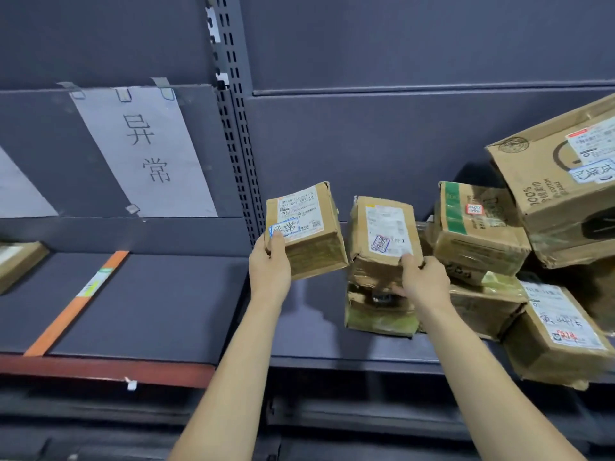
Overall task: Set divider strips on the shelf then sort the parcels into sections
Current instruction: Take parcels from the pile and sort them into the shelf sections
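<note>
My left hand (270, 268) grips a small cardboard parcel (309, 241) with a white label and blue stamp, lifted above the shelf near the upright post. My right hand (423, 277) holds a second small parcel (382, 227), which stands atop a crushed box (379, 311). An orange divider strip (76, 302) lies front to back across the left shelf (149, 311). More parcels are heaped on the right shelf: a green-striped box (479, 227), a large "100% cotton" box (559, 174) tilted on top, and a labelled box (559, 337) at the front right edge.
A paper sign with two handwritten characters (146, 151) is taped to the left back panel. Another parcel (16, 264) sits at the far left of the left shelf. A perforated upright post (238, 154) separates the two bays. The left shelf has a red front edge (106, 369).
</note>
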